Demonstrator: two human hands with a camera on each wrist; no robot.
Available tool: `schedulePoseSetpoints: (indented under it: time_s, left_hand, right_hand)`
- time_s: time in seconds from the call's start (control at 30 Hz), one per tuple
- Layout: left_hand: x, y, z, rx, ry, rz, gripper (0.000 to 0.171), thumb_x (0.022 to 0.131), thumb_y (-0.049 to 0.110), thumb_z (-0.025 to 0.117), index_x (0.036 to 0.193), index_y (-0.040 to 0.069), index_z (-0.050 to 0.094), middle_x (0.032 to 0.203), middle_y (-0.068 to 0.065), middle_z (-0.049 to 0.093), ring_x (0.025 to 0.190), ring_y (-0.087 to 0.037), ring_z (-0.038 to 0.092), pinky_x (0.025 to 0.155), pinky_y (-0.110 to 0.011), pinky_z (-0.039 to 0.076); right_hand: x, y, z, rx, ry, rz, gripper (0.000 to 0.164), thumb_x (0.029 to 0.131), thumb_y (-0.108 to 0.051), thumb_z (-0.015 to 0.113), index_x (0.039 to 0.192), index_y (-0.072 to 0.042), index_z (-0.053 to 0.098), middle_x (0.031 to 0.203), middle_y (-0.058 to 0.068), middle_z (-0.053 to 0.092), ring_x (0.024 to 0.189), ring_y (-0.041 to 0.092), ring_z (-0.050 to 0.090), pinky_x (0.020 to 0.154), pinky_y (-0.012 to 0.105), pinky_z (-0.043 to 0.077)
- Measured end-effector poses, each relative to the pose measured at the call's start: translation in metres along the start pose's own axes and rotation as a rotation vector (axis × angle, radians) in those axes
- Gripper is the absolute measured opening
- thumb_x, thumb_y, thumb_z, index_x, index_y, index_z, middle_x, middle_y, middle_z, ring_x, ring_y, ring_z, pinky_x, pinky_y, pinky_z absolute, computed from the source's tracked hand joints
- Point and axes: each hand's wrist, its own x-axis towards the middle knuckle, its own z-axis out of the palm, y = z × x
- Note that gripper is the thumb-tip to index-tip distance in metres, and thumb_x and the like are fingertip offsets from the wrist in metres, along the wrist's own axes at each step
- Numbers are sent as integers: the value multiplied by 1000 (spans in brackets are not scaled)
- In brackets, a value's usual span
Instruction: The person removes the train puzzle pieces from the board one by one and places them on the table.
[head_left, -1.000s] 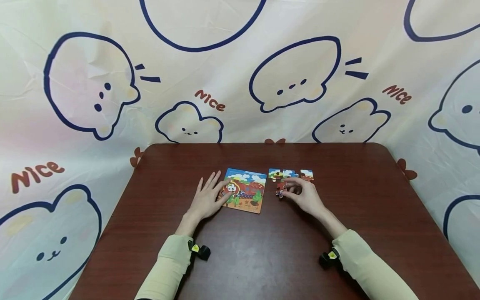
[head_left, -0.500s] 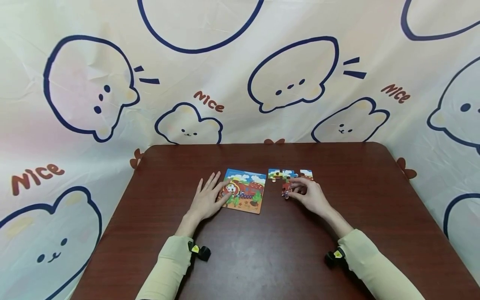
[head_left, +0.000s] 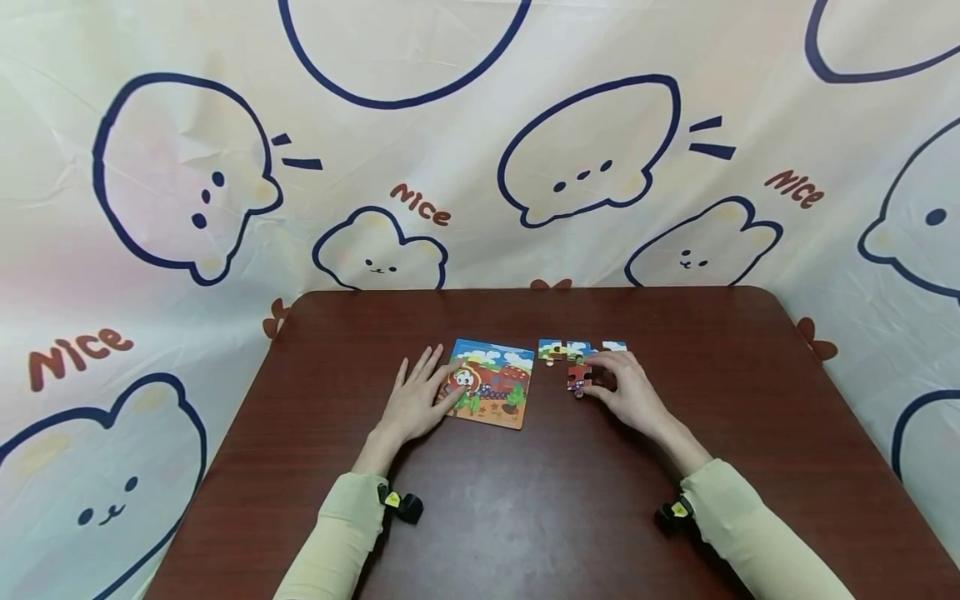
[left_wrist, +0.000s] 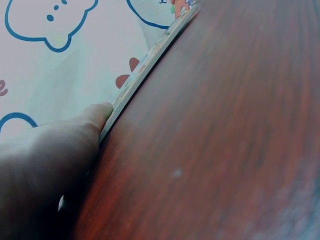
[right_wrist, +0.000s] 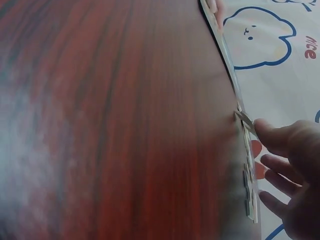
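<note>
Left hand (head_left: 411, 402) spread on the picture board (head_left: 497, 385), right hand (head_left: 630, 393) pinching a red piece (head_left: 578, 377), the two-o'clock sky piece (head_left: 615, 346) lies unjoined.

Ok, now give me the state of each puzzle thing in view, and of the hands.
Picture board: flat, picture up
Red puzzle piece: pinched, tilted
Left sky piece: lying picture up
Middle sky piece: picture up, beside the left one; joined or not, unclear
Right sky piece: apart, partly hidden
Left hand: spread, thumb touching board
Right hand: pinching red piece
</note>
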Motion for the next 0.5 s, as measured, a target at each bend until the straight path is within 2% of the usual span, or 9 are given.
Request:
schedulePoseSetpoints:
  time_s: [0.17,0.5]
  left_hand:
    - [0,0,0,-7,6,5,64,111,56,57,168,29,48,186,-11,20,175,-33,12,139,-68,2]
    - [0,1,0,-6,16,12,64,111,56,58,168,28,49,185,-11,22,175,-34,13,139,-68,3]
  right_hand:
    - [0,4,-1,-36,-23,3,44,95,-15,87,132,4,75,146,26,66,143,46,51,121,72,37]
    - [1,9,1,-68,-21,-7,42,94,-14,88,130,4,76,147,26,65,143,48,50,118,73,37]
